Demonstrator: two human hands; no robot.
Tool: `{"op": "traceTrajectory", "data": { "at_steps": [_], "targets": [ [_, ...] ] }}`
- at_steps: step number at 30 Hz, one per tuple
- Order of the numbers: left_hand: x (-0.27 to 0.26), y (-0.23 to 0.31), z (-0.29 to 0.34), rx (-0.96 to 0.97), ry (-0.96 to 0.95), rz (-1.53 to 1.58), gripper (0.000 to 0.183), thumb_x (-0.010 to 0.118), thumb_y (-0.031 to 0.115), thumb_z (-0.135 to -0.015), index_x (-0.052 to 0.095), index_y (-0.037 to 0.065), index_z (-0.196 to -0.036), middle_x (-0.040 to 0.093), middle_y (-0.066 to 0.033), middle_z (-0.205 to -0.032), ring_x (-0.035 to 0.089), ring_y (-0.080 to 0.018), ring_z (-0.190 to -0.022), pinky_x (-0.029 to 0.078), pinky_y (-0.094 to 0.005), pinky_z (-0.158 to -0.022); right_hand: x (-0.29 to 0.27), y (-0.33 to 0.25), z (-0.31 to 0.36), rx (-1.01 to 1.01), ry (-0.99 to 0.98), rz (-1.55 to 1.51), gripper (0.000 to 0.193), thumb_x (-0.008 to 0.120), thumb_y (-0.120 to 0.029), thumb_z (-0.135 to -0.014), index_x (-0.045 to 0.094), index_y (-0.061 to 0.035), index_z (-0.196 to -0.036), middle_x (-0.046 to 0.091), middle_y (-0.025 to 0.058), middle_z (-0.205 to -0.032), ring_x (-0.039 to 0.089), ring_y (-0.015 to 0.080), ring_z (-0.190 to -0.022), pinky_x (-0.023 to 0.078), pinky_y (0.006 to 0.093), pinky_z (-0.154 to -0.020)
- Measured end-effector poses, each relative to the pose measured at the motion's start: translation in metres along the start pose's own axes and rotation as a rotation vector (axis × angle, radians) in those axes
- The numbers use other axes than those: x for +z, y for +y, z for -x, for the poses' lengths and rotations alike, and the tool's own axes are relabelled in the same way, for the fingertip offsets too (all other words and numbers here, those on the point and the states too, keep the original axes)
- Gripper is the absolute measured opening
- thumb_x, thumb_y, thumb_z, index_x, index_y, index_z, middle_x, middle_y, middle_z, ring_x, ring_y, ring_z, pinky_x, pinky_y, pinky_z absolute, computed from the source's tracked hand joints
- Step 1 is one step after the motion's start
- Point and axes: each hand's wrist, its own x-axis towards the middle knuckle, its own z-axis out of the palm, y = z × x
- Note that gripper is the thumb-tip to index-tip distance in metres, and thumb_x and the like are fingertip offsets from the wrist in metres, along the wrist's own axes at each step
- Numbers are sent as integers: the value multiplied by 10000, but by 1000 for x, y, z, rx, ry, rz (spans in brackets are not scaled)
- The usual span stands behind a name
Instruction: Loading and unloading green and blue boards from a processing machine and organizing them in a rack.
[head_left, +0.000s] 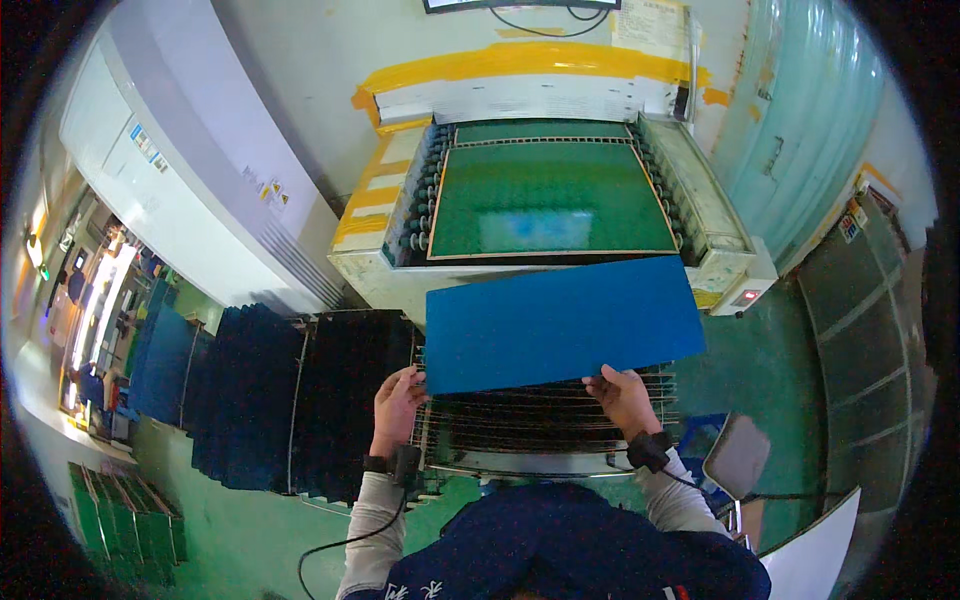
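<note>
I hold a large flat blue panel (560,322) level in front of me, above a wire slotted rack (545,420). My left hand (398,403) grips its near left corner. Along the near edge, further right, my right hand (622,397) grips the same panel. Beyond the panel a green panel (550,200) lies on the roller bed of a conveyor machine (700,215). Both wrists wear dark bands with cables.
Rows of dark blue panels (260,390) stand upright in the rack at my left. A grey-white cabinet (190,180) runs along the left. Green panels (125,520) lie on the floor at lower left. A small grey stool top (738,455) stands at my right.
</note>
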Motion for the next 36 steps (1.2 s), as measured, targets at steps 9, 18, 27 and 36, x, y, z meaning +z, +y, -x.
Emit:
{"op": "traceTrajectory", "data": {
  "at_steps": [9, 18, 27, 36],
  "targets": [
    [-2, -13, 15, 337, 194, -625, 144, 671, 119, -926, 694, 14, -1023, 689, -50, -916, 606, -112, -820, 478, -270, -720, -3, 3, -22, 8, -24, -79, 161, 642, -134, -961, 669, 9, -891, 705, 126, -949, 701, 271, -919, 583, 366, -791],
    [2, -45, 10, 687, 208, -1173, 278, 737, 128, -823, 677, 31, -1077, 618, -150, -1158, 582, -335, -1072, 485, -424, -912, 10, 3, -47, -11, -13, -178, 185, 658, -115, -950, 620, -4, -807, 648, 110, -857, 702, 304, -876, 593, 407, -804],
    [12, -45, 12, 717, 269, -1385, 426, 776, 203, -811, 629, 30, -1172, 547, -191, -1301, 570, -387, -1155, 504, -444, -935, 21, -2, -57, 40, 38, -213, 137, 658, -155, -958, 602, -30, -945, 647, 97, -880, 693, 302, -897, 578, 427, -807],
    [16, -45, 13, 648, 274, -1400, 434, 757, 229, -838, 619, 35, -1201, 532, -192, -1330, 567, -395, -1175, 504, -452, -938, 29, -11, -73, -22, 22, -122, 192, 668, -195, -959, 560, -56, -884, 628, 101, -876, 684, 300, -899, 572, 425, -808]
  ]
}}
